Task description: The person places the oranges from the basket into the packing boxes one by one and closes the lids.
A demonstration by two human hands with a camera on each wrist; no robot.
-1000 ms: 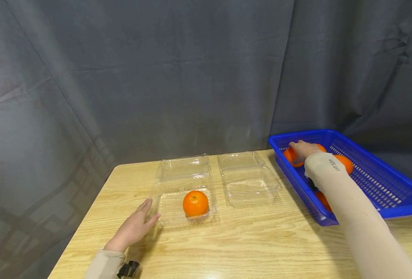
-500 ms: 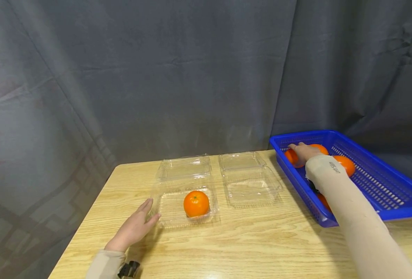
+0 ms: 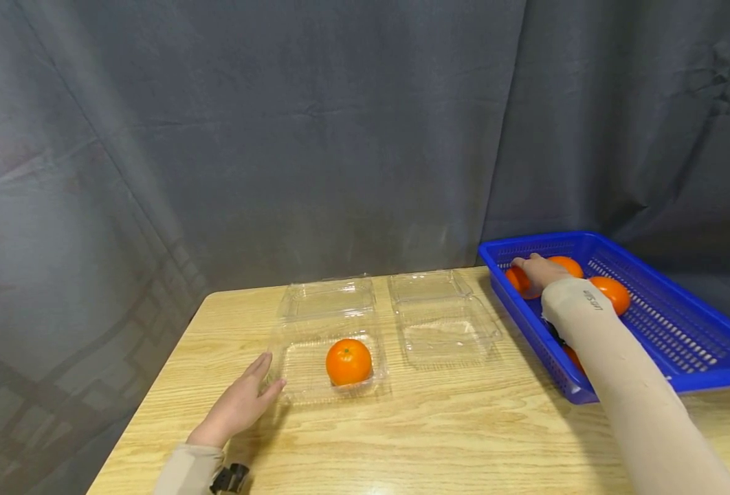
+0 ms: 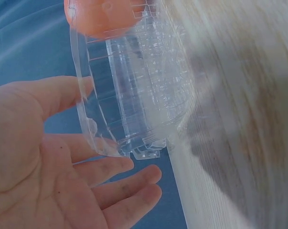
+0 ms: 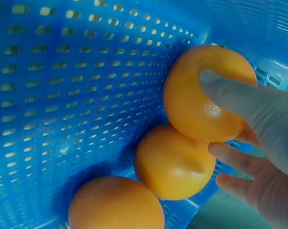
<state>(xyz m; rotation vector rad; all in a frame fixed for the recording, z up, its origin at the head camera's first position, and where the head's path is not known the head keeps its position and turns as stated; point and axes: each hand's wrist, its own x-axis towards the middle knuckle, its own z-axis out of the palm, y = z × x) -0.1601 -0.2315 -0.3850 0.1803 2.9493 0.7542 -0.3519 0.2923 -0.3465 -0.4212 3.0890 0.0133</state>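
My right hand [image 3: 543, 271] is inside the blue basket [image 3: 526, 330] and grips an orange [image 5: 187, 105]. In the right wrist view its thumb lies across the front of that fruit, while other fingers go behind it. Two more oranges, a middle one [image 5: 170, 164] and a lower one [image 5: 115, 205], sit beside it against the basket wall. My left hand [image 3: 238, 407] has its fingers extended at the left side of a clear plastic clamshell box [image 3: 303, 368]. Thumb and fingertips overlap the box rim in the left wrist view. One orange [image 3: 348, 362] rests in the box's right half.
A second clear clamshell box [image 3: 442, 337], lid folded back, lies between the first box and the basket. Both stand on the wooden table [image 3: 402, 440]. A dark grey curtain [image 3: 340, 137] hangs behind the table's far edge.
The head view shifts very slightly. Both hands hold nearly the same places, the right one on the orange in the basket and the left one by the box.
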